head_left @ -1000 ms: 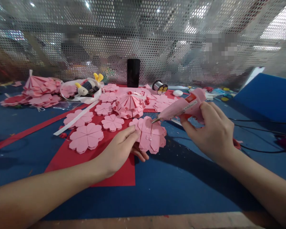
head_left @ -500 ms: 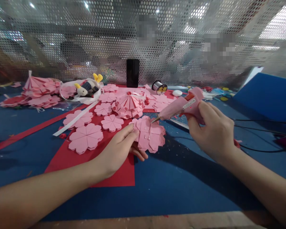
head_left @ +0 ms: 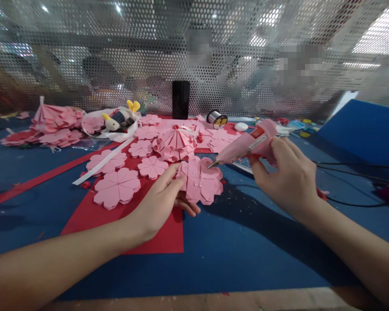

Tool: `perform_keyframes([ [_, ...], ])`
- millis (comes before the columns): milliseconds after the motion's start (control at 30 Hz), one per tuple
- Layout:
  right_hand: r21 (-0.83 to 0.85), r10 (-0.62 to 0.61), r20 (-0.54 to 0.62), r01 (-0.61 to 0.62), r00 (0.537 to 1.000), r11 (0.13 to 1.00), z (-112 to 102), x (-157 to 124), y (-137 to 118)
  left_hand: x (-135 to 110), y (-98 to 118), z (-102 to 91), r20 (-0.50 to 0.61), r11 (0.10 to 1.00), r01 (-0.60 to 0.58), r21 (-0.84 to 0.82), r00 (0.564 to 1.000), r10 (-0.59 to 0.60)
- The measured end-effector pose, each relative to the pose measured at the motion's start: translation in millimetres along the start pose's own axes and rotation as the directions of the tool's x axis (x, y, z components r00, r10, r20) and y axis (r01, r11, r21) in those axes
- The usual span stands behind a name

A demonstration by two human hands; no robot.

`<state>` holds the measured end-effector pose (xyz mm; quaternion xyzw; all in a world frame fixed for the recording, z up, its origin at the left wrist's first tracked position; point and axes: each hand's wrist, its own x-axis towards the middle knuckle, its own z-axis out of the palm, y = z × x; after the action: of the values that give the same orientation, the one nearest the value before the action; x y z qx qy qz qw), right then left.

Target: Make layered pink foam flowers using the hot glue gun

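Paper flower (head_left: 202,183), creased, lobed, is pinched by left hand (head_left: 160,201), right hand (head_left: 288,179) gripping tapered glue gun (head_left: 243,147).

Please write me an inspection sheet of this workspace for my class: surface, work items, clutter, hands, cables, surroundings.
Surface: blue tabletop with a red sheet lying on it.
Work items: pink glue gun, nozzle close to a pink paper flower.
Clutter: wire-like spool, plush toy, white strip.
Hands: left hand holds the flower; right hand grips the gun.
Cables: black cables at right; connections unclear.
Surroundings: perforated screen behind; beyond it, blurred.
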<state>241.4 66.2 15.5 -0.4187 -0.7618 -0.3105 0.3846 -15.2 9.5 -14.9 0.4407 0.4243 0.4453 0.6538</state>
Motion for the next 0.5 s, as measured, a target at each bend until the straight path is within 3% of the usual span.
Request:
perform_keyframes([
  [267, 0.020, -0.006, 0.051, 0.005, 0.999, 1.000, 0.9, -2.3, 2.0, 0.5, -2.7, -3.3, -0.009, 0.999, -0.043, -0.001, 0.999, 0.043],
  [500, 0.034, -0.025, 0.023, 0.024, 0.999, 0.999, 1.3, -1.4, 0.3, 0.6, -0.3, -2.1, -0.027, 0.999, -0.049, -0.011, 0.998, 0.049],
])
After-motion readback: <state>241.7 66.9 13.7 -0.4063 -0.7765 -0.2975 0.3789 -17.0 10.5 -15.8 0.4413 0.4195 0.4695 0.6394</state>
